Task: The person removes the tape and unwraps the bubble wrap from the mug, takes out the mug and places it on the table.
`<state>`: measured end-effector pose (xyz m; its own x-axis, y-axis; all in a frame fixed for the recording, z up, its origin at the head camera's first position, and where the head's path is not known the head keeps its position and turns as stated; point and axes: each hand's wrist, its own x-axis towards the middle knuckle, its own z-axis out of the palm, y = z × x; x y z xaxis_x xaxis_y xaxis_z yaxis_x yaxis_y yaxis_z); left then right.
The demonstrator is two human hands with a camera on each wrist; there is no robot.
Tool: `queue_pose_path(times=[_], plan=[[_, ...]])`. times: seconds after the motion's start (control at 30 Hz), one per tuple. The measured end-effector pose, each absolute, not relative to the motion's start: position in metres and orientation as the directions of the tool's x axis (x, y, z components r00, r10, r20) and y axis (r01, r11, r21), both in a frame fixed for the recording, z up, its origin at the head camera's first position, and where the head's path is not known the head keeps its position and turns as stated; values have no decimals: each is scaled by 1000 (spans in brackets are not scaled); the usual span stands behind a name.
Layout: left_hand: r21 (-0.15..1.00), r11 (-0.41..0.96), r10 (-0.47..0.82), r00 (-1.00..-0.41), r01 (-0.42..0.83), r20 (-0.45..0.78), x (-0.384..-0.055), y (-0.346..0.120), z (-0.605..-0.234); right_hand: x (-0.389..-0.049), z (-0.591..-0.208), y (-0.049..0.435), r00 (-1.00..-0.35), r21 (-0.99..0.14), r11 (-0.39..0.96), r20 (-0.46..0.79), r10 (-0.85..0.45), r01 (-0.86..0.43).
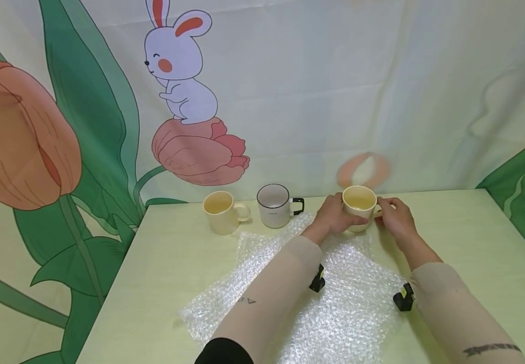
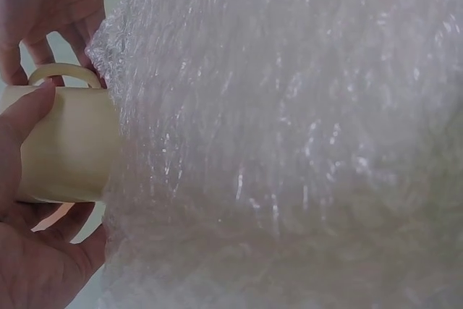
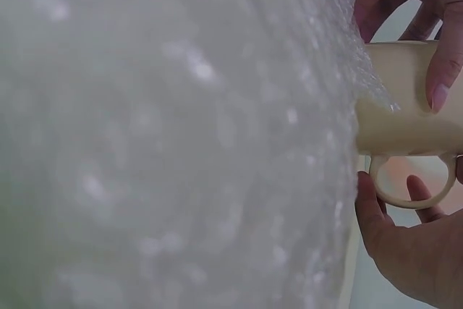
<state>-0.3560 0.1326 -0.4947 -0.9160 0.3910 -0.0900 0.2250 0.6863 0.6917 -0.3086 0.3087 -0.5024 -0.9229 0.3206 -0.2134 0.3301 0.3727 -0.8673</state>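
Observation:
At the back right of the table, a cream-yellow mug point(image 1: 355, 222) stands upright beside a sheet of bubble wrap point(image 1: 344, 298). My left hand point(image 1: 334, 216) grips the mug's body from the left, thumb across its near side. On the other side my right hand point(image 1: 398, 222) has its fingers curled about the handle point(image 1: 378, 214). The right wrist view shows the handle point(image 3: 416, 205) as a loop among the fingers of that hand point(image 3: 419, 251). Bubble wrap point(image 2: 289, 106) fills most of both wrist views and hides the mug's lower part.
Left of the hands stand a white mug point(image 1: 273, 210) with a dark rim and black handle, and another cream-yellow mug point(image 1: 223, 222). The bubble wrap spreads over the middle of the pale table point(image 1: 153, 283). A printed cloth point(image 1: 290, 101) hangs directly behind the table's back edge.

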Motion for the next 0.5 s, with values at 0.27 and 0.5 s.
queue_pose_path(times=[0.27, 0.5], plan=[[696, 687, 383, -918, 208, -105, -354, 135, -496, -308, -504, 311, -925, -875, 355, -221, 310, 328], [696, 693, 362, -925, 186, -114, -353, 134, -498, -308, -503, 313, -935, -867, 384, -218, 279, 317]])
